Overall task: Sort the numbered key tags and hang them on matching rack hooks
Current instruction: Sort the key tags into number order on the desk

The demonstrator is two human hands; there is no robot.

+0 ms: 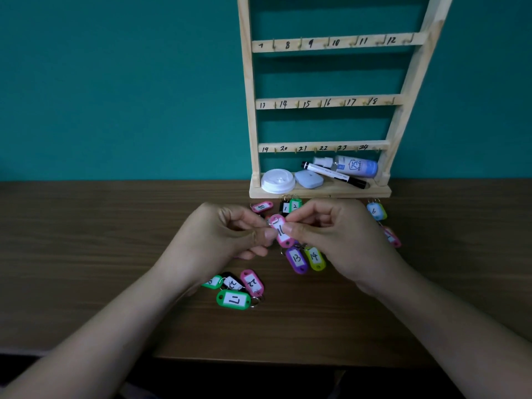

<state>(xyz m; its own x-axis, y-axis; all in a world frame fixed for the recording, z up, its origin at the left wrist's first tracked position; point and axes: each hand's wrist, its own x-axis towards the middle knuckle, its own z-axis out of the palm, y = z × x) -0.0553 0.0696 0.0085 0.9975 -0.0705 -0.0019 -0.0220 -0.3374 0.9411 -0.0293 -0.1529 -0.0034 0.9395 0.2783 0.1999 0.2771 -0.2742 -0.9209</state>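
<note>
A pink key tag (282,231) with a white label, its number partly covered, is held up between both hands above the table. My left hand (227,234) pinches its left edge and my right hand (331,234) pinches its top right by the ring. Below lie a purple tag 13 (296,259) and a yellow-green tag 14 (315,257). Nearer me are a green tag (233,299), a pink tag 22 (252,282) and a black tag (232,281). The wooden rack (325,102) stands behind, its hooks numbered 7 to 24 and bare.
More tags lie at the rack's foot: pink 18 (262,206), black 1 (285,208), green 2 (295,205), blue 6 (374,211) and a pink one (392,237) at right. The rack's base shelf (319,192) holds a white lid, a pale case, a marker and a spray bottle.
</note>
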